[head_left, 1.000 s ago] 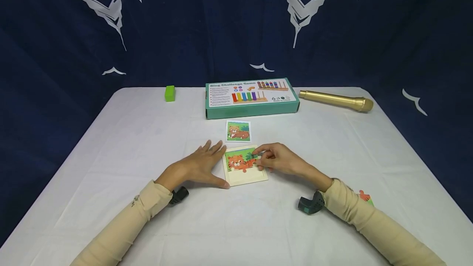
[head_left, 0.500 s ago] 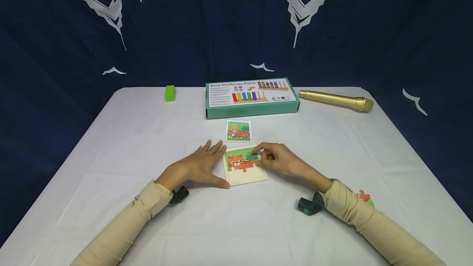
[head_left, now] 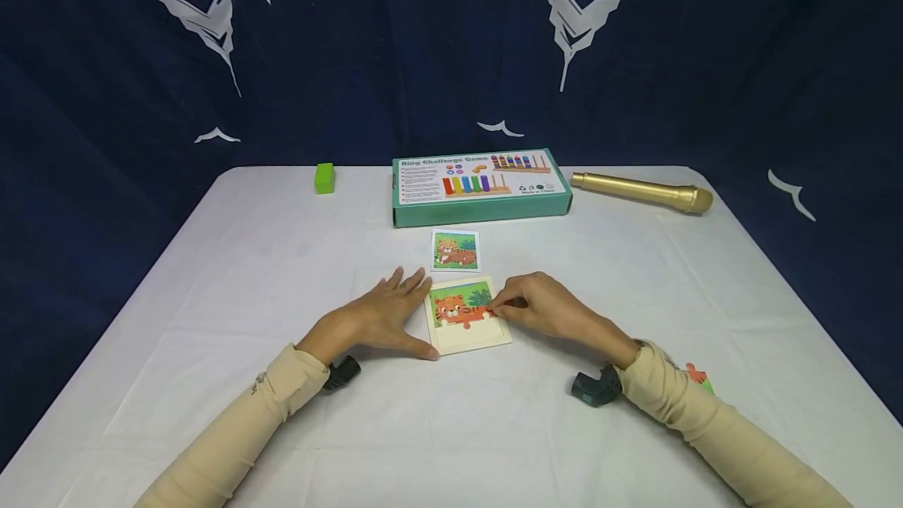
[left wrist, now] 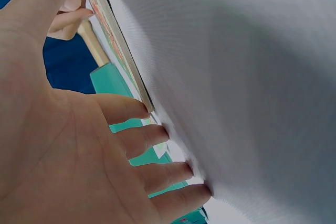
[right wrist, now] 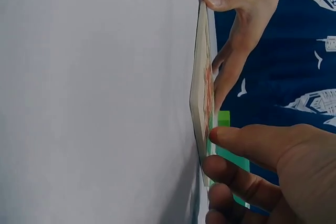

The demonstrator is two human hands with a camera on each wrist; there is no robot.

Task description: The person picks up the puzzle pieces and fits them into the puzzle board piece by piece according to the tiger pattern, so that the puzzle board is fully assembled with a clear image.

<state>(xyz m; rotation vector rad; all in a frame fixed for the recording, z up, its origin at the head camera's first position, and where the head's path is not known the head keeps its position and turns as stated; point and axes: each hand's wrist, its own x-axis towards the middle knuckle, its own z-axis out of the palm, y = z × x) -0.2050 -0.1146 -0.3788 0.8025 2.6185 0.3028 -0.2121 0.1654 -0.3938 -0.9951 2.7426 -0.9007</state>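
Observation:
A shallow wooden puzzle tray (head_left: 474,342) lies mid-table, its upper part filled with jigsaw pieces that show a tiger (head_left: 451,309). Spread beside its left edge, my left hand (head_left: 381,320) touches the rim with the thumb near the lower corner and a fingertip higher up. At the opposite side, thumb and index finger of my right hand (head_left: 539,304) pinch at a puzzle piece (head_left: 488,311) by the tray's right edge. The right wrist view has the thumb (right wrist: 223,135) on the picture's surface; the fingers partly hide the piece. Pale wood shows along the tray's bottom.
Just behind the tray is a small tiger picture card (head_left: 455,250). Farther back stand a green game box (head_left: 480,214) and a green block (head_left: 324,179), with a gold microphone (head_left: 638,192) to the right. Another puzzle piece (head_left: 697,375) peeks out past the right sleeve.
My right fingers have slid from the picture's upper right a little down and to the right, uncovering the dark green plant on the puzzle. The left hand holds still.

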